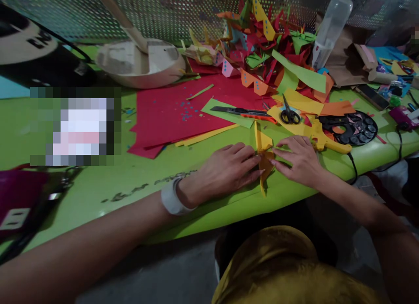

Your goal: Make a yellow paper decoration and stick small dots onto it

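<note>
A folded yellow-orange paper piece lies near the front edge of the green table. My left hand, with a white band at the wrist, lies on its left side with fingers stretched flat and pressing on it. My right hand rests on its right side, fingertips pressed onto the paper. Both hands meet at the fold. Part of the paper is hidden under the fingers.
Red paper sheets lie behind my hands, with a utility knife, black scissors, a yellow glue gun and a black round tray. A heap of folded coloured paper shapes, a bowl and a plastic bottle stand at the back.
</note>
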Tool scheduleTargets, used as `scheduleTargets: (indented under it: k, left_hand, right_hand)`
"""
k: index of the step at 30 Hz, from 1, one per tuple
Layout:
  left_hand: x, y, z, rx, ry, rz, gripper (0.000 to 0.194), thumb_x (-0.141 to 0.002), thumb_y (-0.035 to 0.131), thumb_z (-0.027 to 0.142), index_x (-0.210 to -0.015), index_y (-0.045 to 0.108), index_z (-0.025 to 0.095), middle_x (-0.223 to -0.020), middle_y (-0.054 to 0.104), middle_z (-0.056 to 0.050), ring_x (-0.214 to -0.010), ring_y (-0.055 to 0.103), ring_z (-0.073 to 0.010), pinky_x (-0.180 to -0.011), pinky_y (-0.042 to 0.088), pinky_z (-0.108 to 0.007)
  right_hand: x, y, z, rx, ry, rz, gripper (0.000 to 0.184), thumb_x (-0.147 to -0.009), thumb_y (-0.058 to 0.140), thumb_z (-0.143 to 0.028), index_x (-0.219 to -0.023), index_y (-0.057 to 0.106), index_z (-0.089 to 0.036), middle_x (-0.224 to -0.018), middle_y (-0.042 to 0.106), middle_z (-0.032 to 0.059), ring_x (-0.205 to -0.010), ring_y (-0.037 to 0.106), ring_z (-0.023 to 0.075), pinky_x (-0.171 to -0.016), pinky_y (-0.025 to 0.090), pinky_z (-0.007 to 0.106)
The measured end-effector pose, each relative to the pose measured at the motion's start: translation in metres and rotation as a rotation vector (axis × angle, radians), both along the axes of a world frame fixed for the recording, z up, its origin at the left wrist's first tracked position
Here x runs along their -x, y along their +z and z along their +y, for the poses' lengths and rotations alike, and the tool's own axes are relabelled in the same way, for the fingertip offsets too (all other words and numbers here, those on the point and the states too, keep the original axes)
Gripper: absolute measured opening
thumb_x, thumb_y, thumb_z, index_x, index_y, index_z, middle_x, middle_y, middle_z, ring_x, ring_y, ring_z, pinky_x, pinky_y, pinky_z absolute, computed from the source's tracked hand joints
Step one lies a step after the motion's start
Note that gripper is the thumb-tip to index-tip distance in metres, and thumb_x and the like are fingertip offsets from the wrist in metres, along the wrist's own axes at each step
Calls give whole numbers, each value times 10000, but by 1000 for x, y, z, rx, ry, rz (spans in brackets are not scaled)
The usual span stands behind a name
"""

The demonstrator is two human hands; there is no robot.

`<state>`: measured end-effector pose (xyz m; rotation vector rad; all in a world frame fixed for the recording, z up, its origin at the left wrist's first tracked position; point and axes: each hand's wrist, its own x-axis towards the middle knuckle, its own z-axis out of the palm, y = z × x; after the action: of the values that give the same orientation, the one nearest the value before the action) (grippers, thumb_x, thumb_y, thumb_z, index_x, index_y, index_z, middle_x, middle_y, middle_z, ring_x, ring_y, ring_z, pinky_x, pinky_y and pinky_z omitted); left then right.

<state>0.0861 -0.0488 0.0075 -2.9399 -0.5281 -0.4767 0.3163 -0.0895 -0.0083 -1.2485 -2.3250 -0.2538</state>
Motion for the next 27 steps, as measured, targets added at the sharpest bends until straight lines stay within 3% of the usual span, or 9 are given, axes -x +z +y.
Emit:
scheduleTargets:
  k: [8,27]
  left_hand:
    - [1,0,0,31,16,23,297,-1003,434,351,-947,647,152,-858,670,-75,-743,603,-203,-660,473,-325]
    - [1,-2,-1,0,43,43,326,-1000,440,362,-1070,656,128,-910,693,-94,-782,625,-204,-678,496,-326]
  right_hand:
    - [0,2,-1,-7,148,-13,196,-934,569,-287,-971,747,-214,-972,696,62,-932,575,204,-829,374,372]
    - [1,-1,-1,-38,165,-86,216,-941,548,-296,-933,741,-199,-950,704,69,-925,580,216,-807,417,381]
